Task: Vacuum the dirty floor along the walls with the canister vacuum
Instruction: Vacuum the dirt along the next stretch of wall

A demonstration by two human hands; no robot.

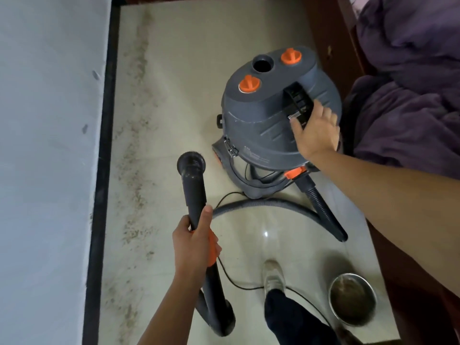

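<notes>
A grey canister vacuum [263, 115] with orange knobs stands on the pale tiled floor [179, 78]. My right hand [316, 130] lies on its top with straight fingers, the thumb touching the black handle and switch block [298, 100]. My left hand [196, 242] grips the black wand [194, 185], whose round brush nozzle [191, 162] points away from me above the floor. A grey hose [268, 204] curves from the wand to the canister's front port. A strip of brown dirt [135, 155] runs along the left wall's black skirting [103, 158].
A steel bowl [352, 298] holding brown debris sits on the floor at lower right, beside my shoe [273, 275]. A thin black cord [234, 280] trails over the tiles. A wooden bed frame [323, 33] with purple bedding [410, 83] borders the right side.
</notes>
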